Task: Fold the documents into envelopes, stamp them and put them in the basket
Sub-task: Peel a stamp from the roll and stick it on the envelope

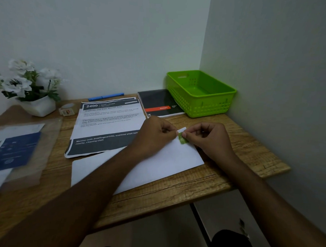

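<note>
At centre frame, the left hand (156, 135) and right hand (211, 141) pinch a green stamp (182, 139) on the envelope (156, 168); upper right, the basket (209, 106) shows only its bare floor.

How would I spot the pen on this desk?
Look at the back edge of the wooden desk, by the wall. The pen lies just behind the printed documents, between the white flower pot and the black notebook. It is the only slim, bright-blue thing there.
</note>
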`<state>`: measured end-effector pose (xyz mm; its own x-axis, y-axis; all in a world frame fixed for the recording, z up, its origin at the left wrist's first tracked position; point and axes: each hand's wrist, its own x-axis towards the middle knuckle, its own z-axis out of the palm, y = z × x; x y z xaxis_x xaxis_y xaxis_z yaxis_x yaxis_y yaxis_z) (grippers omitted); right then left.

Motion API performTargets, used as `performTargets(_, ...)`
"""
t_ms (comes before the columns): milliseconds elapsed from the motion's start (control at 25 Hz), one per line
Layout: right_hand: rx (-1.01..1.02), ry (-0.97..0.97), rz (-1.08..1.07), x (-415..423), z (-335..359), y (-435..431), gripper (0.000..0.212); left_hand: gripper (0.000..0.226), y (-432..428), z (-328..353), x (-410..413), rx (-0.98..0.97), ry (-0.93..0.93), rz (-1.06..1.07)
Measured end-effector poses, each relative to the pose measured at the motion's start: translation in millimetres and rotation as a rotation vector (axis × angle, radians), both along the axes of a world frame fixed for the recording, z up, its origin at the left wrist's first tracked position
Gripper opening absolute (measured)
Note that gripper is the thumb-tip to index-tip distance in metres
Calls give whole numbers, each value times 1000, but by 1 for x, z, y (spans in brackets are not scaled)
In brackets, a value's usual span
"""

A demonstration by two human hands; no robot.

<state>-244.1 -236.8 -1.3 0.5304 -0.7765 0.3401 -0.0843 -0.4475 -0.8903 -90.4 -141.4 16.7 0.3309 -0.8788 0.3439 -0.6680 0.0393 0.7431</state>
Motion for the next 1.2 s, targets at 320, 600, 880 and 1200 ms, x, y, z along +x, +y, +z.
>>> performTargets(320,138,-41,15,2,1,1,8,11,2,2,2,-39,25,20)
performTargets(600,183,6,148,1,4,5,18,10,3,4,1,-44,48,19)
performTargets(880,208,-16,209,0,0,4,18,13,5,6,-1,-52,53,-7)
performTargets(1200,171,26,211,0,-2,2,14,14,2,2,-2,-62,16,-30)
